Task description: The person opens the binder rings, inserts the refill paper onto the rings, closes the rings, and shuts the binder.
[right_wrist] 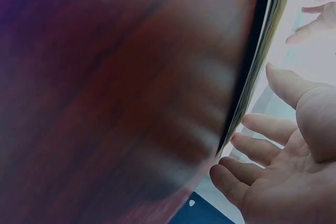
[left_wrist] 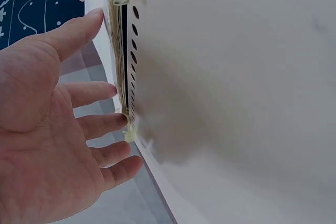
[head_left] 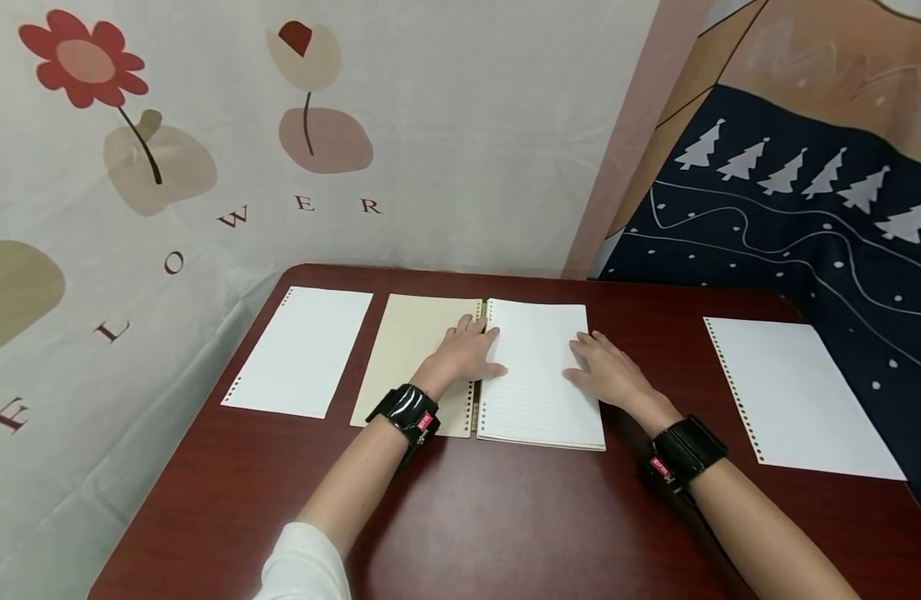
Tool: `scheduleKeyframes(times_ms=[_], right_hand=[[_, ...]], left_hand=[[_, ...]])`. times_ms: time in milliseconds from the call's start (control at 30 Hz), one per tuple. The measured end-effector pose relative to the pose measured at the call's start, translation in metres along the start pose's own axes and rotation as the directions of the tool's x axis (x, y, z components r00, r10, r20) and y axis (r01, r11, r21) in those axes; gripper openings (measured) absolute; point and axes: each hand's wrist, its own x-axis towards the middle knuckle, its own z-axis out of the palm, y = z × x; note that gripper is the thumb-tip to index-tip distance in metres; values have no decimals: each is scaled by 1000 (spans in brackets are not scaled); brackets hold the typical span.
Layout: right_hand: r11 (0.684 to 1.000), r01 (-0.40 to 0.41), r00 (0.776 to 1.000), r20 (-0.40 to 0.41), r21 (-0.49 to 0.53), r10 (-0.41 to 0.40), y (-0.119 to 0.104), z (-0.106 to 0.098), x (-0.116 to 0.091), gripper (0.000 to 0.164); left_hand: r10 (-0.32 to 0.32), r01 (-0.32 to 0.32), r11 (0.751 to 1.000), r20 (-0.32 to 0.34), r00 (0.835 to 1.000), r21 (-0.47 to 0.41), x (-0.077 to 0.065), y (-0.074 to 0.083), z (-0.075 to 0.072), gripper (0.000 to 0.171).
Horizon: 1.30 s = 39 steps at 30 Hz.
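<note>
An open ring-bound notebook lies on the table, its lined page stack [head_left: 538, 392] on the right and its cream cover [head_left: 400, 354] on the left. My left hand [head_left: 463, 350] rests along the binding with fingers spread, thumb reaching over the pages. In the left wrist view the binding rings [left_wrist: 122, 1] and punched holes show beside the left hand [left_wrist: 58, 114]. My right hand [head_left: 606, 371] lies at the right edge of the stack, fingers extended. The right wrist view shows the right hand [right_wrist: 278, 156] with its fingertips against the stack's edge [right_wrist: 252, 72].
One loose punched sheet [head_left: 298, 350] lies at the table's left, holes on its left side. Another loose punched sheet [head_left: 801, 396] lies at the far right. A printed cloth [head_left: 475, 167] hangs behind the dark red table [head_left: 505, 517]. Both wrists wear black straps.
</note>
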Motion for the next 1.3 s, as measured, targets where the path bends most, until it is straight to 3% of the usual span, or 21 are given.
scheduleKeyframes(times_ms=[433,700,867,967,1067,1167,1300], right_hand=[[1000,28,999,-29,8,-28,-1,-2,1,62],[999,21,985,-174,39,-13,7,-15,-7,58],[997,-6,962,-272,77,26,18,-27,-17,51],[996,-19,950,-309,92,47,26,-35,-22,47],[995,-32,933,-353,96,64,34,-43,-28,43],[993,-57,919,-383,108,94,43,-51,-34,40],[985,-117,905,-396,123,157,58,-62,-43,40]], left_hand=[[-9,9,1000,-24,1000,-11,-1,-3,-2,77],[16,-15,1000,-73,997,19,-3,2,-8,76],[49,-36,997,-177,983,71,-1,17,-10,73],[40,-21,997,-271,962,76,0,30,-12,68],[10,-3,1000,-353,936,22,3,46,-14,64],[-14,-8,998,-378,926,-54,7,62,-14,63],[-27,-5,996,-354,935,-89,13,85,-10,65]])
